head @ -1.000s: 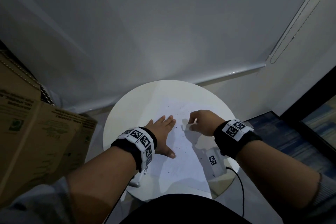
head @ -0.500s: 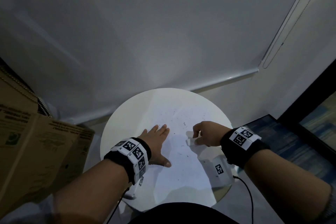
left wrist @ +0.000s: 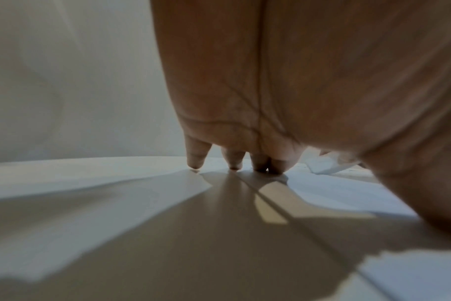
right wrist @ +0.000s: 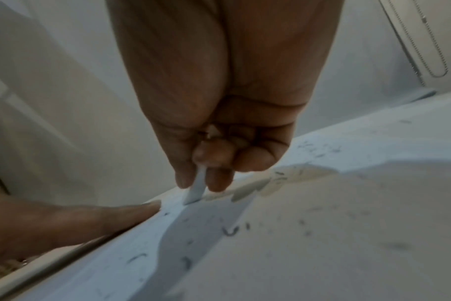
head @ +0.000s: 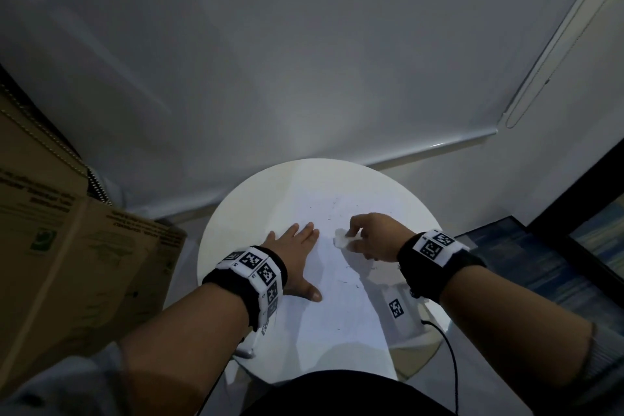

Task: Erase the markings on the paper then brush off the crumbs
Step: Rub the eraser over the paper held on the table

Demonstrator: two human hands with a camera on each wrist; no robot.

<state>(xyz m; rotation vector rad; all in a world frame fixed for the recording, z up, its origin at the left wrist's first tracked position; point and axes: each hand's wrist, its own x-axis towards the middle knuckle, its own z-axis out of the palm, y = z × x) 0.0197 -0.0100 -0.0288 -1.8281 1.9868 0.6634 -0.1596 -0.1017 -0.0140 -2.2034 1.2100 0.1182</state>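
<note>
Right wrist view showed me my right hand [right wrist: 219,126] pinching the white eraser [right wrist: 196,191], its tip on the paper [head: 341,307]. My left hand [head: 293,257] lay flat, fingers straight, pressing the sheet onto the round table [head: 256,199], crumbs [right wrist: 229,232] scattered around.
</note>
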